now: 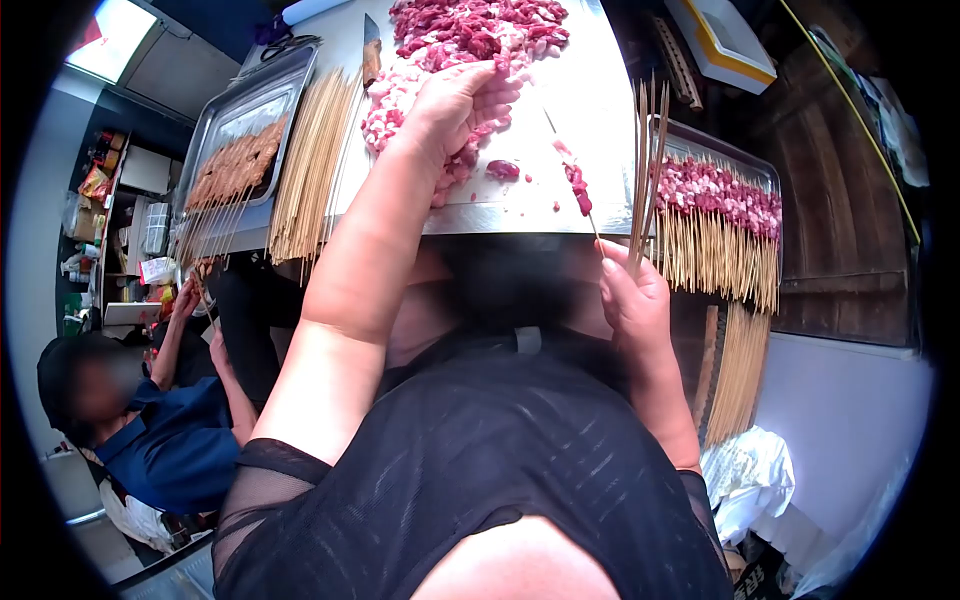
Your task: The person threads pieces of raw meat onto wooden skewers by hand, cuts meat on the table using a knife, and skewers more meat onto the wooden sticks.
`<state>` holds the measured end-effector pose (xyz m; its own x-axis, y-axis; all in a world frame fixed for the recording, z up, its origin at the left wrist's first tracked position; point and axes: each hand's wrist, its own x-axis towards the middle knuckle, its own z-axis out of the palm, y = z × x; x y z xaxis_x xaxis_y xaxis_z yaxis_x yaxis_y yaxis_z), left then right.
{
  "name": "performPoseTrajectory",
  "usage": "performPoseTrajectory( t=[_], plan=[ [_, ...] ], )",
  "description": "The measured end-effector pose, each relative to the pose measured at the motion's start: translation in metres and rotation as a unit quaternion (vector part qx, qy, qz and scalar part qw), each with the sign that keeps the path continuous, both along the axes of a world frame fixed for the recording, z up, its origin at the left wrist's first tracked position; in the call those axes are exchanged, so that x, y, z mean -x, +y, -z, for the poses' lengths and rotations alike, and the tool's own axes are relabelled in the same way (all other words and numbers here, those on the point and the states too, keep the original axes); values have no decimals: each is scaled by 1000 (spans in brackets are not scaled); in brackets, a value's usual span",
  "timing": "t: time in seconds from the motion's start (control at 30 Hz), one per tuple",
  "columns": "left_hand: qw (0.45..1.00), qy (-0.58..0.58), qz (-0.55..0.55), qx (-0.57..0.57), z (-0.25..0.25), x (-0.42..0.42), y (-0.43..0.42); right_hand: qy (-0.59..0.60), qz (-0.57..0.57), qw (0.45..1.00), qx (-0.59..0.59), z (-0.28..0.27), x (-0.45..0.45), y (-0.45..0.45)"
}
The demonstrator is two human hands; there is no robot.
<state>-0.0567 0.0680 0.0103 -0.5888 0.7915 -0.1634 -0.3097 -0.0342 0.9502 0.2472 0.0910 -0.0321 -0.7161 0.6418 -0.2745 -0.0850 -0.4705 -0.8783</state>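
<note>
My left hand [462, 105] reaches over the table into a heap of raw cut meat [470, 25]. Its fingers curl at the heap, and pink meat shows at the thumb tip; the exact grip is partly hidden against the pile. Below the table's near edge, my right hand [632, 290] is closed on a skewer with a few red and pale meat pieces [575, 187] threaded on it, its tip pointing up over the tabletop. Several bare bamboo skewers [650, 165] stand up from the same hand. A loose meat piece [502, 170] lies between the two hands.
A knife [372, 55] lies beside the heap. Bare skewers [315, 165] are stacked at left, near a tray [275, 95] of browned skewers. Finished raw skewers [715, 205] fill a tray at right, above more bare sticks [738, 375]. Another person [170, 430] sits at left.
</note>
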Motion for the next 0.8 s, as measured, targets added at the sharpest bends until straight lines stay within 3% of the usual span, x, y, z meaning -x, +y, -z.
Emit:
performPoseTrajectory(
  t=[0.1, 0.17, 0.37, 0.8],
  plan=[
    [998, -57, 18, -19, 0, -9, -6, 4, -9, 1000, 4, 0, 0, 0],
    [980, -178, 32, -79, -1, -12, -10, 4, -12, 1000, 3, -1, 0, -2],
    [998, -36, 13, -46, 1, -25, -9, -15, -17, 1000, -9, -4, 0, -6],
    [989, -70, 12, -127, -8, -45, -19, -15, -15, 997, -74, -5, 5, -10]
  ],
)
